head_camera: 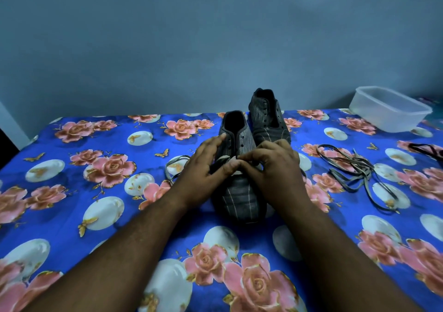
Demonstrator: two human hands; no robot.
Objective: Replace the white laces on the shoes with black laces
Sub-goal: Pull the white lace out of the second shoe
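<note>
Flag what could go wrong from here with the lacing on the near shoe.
1. Both hands, left hand and right hand, cover the eyelets of the near shoe, so a skipped eyelet could go unseen.
2. The loose lace trailing left may snag under the left wrist.
3. The lace pile on the right looks tangled; pulling one out could drag the rest.
</note>
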